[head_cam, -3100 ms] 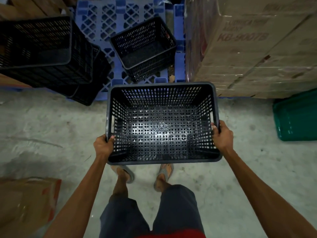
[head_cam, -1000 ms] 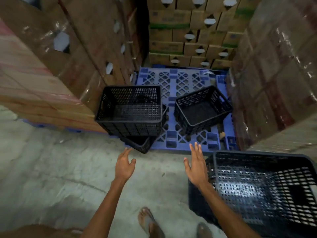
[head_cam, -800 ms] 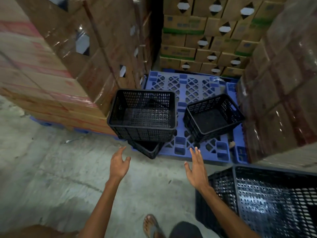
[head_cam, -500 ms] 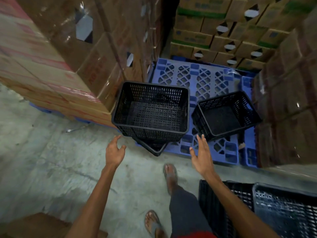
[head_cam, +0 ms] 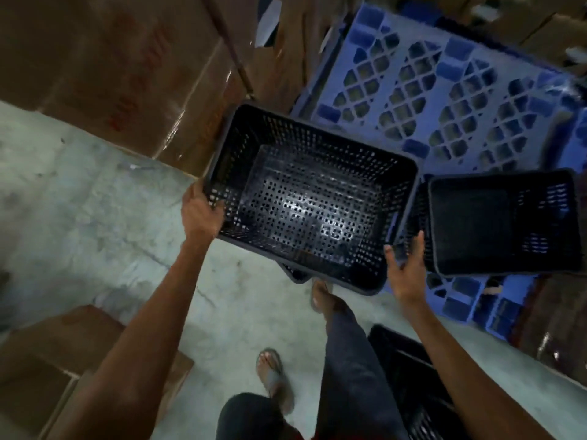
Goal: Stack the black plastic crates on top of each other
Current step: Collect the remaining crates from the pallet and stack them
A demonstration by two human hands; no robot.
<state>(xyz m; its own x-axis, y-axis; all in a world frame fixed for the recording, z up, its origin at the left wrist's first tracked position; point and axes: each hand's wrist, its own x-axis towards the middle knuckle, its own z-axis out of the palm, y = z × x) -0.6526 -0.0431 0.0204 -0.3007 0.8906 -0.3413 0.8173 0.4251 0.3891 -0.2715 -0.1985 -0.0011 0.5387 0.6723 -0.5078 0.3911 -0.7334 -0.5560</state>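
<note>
A large black perforated crate (head_cam: 305,198) sits at the near edge of the blue pallet (head_cam: 444,90), resting on another black crate whose corner (head_cam: 293,274) shows beneath it. My left hand (head_cam: 201,212) grips the large crate's left rim. Spread apart, the fingers of my right hand (head_cam: 406,268) hover just beside the crate's right rim and hold nothing. A second black crate (head_cam: 505,220) lies on the pallet to the right. A further black crate (head_cam: 409,385) stands on the floor by my right leg, partly hidden by my arm.
Wrapped cardboard boxes (head_cam: 127,65) tower at the left, close to the large crate. More boxes (head_cam: 559,319) stand at the right beyond the pallet. A brown carton (head_cam: 47,360) lies on the concrete floor (head_cam: 95,233) at lower left. My feet are near the pallet edge.
I have stepped closer to the pallet. My left hand has closed on the large crate's left rim, and my right hand has reached up beside its right rim.
</note>
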